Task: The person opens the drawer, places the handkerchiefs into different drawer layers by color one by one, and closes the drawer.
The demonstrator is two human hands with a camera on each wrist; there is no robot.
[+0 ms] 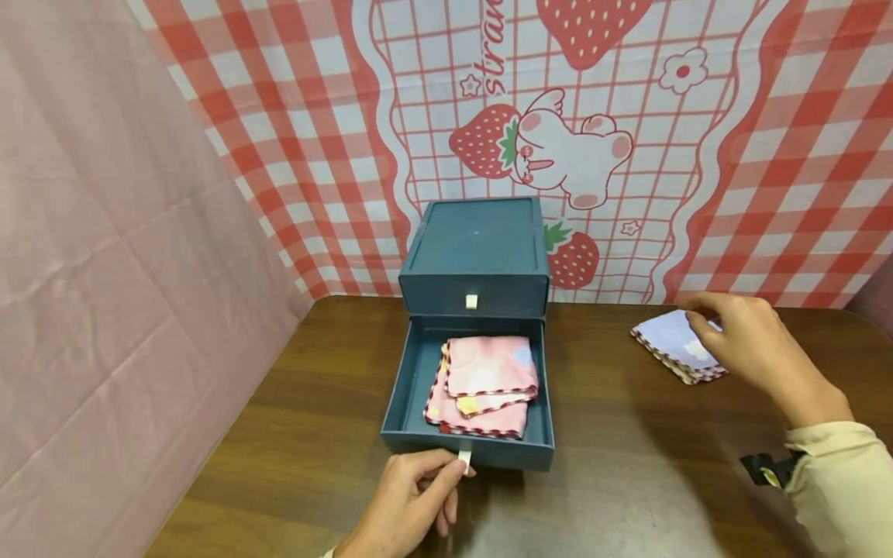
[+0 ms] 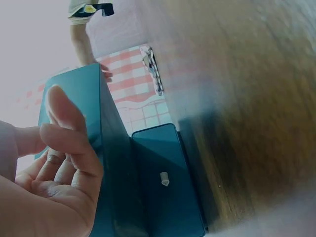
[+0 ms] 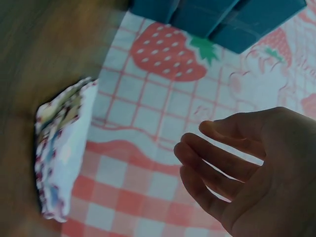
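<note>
A dark teal drawer unit point(image 1: 476, 236) stands at the table's back, with one drawer point(image 1: 401, 380) pulled out. Inside that drawer lie folded pink cloths point(image 1: 491, 364) with checked edging. My left hand point(image 1: 412, 500) pinches the small cream pull tab point(image 1: 465, 460) on its front; in the left wrist view the tab is hidden behind the fingers of my left hand point(image 2: 64, 168). To the right, a stack of folded cloths with a lavender one point(image 1: 673, 335) on top rests on the table. Over its right side is my right hand point(image 1: 749, 337), fingers loosely bent and holding nothing.
Closed drawer fronts with cream knobs sit above the open drawer point(image 1: 439, 294) and below it point(image 2: 165, 158). Behind the brown wooden table point(image 1: 593, 480) hangs a strawberry-print checked cloth point(image 1: 802, 155). A pink drape point(image 1: 125, 256) hangs along the left.
</note>
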